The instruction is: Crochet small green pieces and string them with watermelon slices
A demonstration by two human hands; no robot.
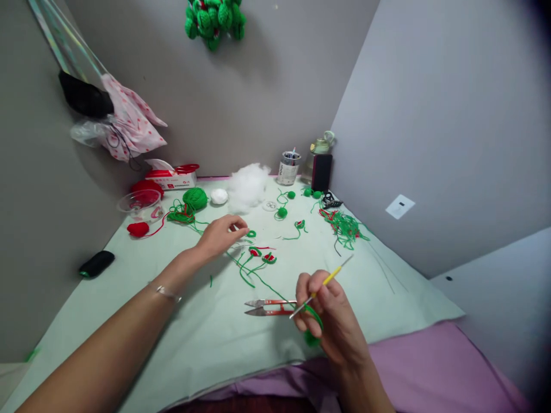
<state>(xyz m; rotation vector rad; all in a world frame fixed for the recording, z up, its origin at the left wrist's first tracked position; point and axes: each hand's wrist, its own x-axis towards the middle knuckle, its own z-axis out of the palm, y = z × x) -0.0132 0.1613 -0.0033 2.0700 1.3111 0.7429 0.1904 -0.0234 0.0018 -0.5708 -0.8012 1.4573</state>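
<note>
Nearest, the right hand grips a crochet hook with a yellow handle and holds a green knitted piece at its fingers. Scissors lie on the table just beside it. The left hand has its fingers bent and nearly together beside a small green ring; whether they touch it, I cannot tell.
</note>
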